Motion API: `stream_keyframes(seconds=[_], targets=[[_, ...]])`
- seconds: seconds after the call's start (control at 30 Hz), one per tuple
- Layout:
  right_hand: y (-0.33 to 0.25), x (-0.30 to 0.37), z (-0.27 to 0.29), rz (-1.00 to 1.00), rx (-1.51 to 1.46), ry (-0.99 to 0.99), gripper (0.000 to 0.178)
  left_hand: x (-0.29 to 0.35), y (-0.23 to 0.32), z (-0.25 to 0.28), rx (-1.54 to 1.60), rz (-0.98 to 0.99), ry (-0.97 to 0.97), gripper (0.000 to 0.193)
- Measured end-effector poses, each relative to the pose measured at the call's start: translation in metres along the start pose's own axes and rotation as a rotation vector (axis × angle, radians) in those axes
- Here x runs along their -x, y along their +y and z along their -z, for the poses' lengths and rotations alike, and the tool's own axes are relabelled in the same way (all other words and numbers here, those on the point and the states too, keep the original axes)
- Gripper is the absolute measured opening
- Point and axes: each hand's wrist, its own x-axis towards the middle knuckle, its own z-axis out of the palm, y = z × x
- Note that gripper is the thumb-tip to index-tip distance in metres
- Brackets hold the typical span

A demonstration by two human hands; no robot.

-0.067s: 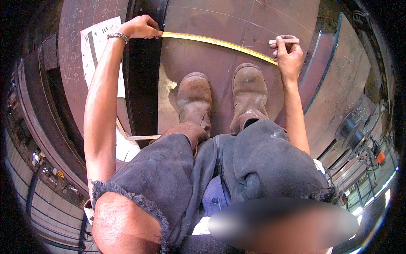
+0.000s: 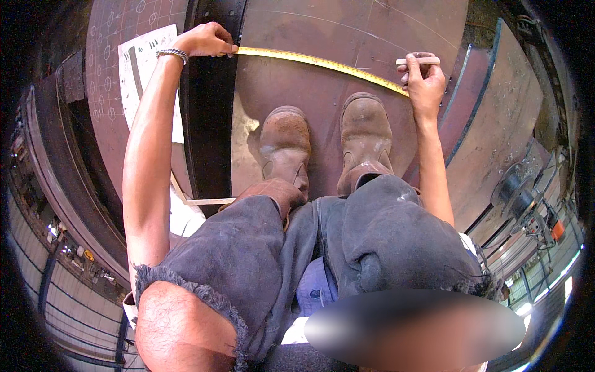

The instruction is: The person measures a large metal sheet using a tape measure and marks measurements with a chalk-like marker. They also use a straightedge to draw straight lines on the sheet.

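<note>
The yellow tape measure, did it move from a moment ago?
No. The tape measure lies stretched across the rusty plate above the boots, between left hand and right hand, as before.

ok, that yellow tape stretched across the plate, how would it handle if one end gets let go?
The yellow tape looks thin, probably springy. Taut between left hand and right hand, so it would likely flop or recoil. Probably light.

Rusty steel plates (image 2: 347,25) are seen underfoot, a welding machine (image 2: 520,198) at right, daylight let in through wall panels (image 2: 62,297).
</note>
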Motion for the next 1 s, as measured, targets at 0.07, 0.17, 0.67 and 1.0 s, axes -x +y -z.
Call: stream_keyframes(seconds=[0.07, 0.17, 0.67, 1.0], targets=[[0.005, -0.002, 0.008, 0.001, 0.015, 0.023, 0.011, -0.001, 0.001, 0.0, 0.028, -0.009, -0.034, 0.037], [0.003, -0.002, 0.017, -0.016, 0.053, 0.042, 0.011, -0.008, -0.012, -0.002, 0.103, -0.04, -0.071, 0.038], [0.015, 0.016, 0.091, -0.1, 0.07, 0.25, 0.026, -0.001, 0.002, 0.002, 0.041, 0.056, -0.049, 0.043], [0.019, 0.021, 0.089, -0.074, 0.045, 0.257, 0.024, -0.002, -0.001, 0.004, 0.033, 0.007, -0.063, 0.036]])
